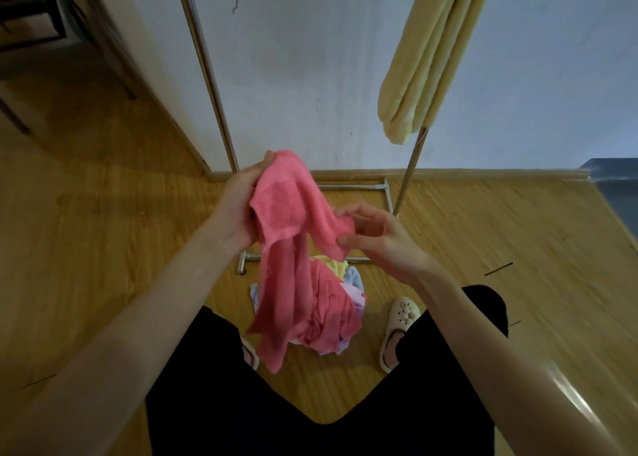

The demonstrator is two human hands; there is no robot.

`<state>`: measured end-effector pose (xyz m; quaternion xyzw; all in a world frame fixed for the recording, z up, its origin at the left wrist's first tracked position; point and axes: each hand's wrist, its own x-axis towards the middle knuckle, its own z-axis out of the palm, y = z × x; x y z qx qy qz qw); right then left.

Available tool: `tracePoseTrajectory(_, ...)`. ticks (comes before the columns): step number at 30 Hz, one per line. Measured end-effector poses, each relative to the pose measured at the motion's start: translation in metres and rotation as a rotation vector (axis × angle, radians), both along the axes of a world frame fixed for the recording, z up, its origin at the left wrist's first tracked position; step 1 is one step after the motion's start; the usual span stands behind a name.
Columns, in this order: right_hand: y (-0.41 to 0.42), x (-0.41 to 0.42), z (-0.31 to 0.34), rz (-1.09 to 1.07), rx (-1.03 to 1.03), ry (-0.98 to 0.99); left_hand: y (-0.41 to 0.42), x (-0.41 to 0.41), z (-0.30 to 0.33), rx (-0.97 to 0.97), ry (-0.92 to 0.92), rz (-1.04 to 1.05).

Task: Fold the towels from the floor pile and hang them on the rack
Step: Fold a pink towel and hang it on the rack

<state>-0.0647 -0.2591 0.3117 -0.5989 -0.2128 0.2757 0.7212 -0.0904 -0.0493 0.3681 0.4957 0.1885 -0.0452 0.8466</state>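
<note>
Left hand grips and right hand pinches a limp, light pink towel, best held by its corners, probably, above the twelve o'clock floor pile.

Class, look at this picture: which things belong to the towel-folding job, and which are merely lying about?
Belongs to the job:
pink towel, held by left hand and right hand
floor pile
rack
yellow towel, already hanging

Merely about:
clog, worn on a foot
dark furniture, top left
</note>
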Motion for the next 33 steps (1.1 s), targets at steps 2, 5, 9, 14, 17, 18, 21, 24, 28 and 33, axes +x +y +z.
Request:
tracePoseTrajectory(2, -0.002, 0.001, 0.004, -0.116, 0.047, -0.017, 0.008, -0.001, 0.0, 0.029, 0.005, 0.017)
tracePoseTrajectory(5, -0.008, 0.005, 0.024, -0.191, 0.17, -0.004, 0.017, -0.004, -0.003, 0.192, 0.001, 0.027)
tracePoseTrajectory(9, -0.002, 0.005, 0.055, -0.186, 0.309, 0.001, 0.014, -0.005, -0.008, 0.68, -0.091, 0.032)
tracePoseTrajectory(14, 0.013, 0.004, 0.069, -0.29, 0.26, 0.014, 0.003, -0.005, -0.006, 0.927, -0.352, -0.025)
tracePoseTrajectory(17, 0.017, 0.005, 0.067, -0.351, 0.213, 0.004, -0.002, -0.015, -0.007, 1.03, -0.596, -0.073)
tracePoseTrajectory(18, 0.018, 0.005, 0.067, -0.357, 0.211, 0.011, -0.002, -0.019, -0.009, 1.058, -0.673, -0.117)
tracePoseTrajectory(21, 0.019, 0.006, 0.066, -0.347, 0.202, 0.008, -0.007, -0.028, -0.012, 1.123, -0.76, -0.209)
tracePoseTrajectory(24, 0.02, 0.005, 0.065, -0.344, 0.191, -0.006, -0.019, -0.028, -0.012, 1.192, -0.697, -0.119)
tracePoseTrajectory(28, 0.018, 0.006, 0.062, -0.347, 0.206, 0.021, -0.019, -0.023, -0.012, 1.229, -0.731, -0.127)
tracePoseTrajectory(33, 0.007, 0.012, 0.055, -0.336, 0.105, 0.044, -0.016, -0.02, 0.001, 1.17, -0.706, -0.078)
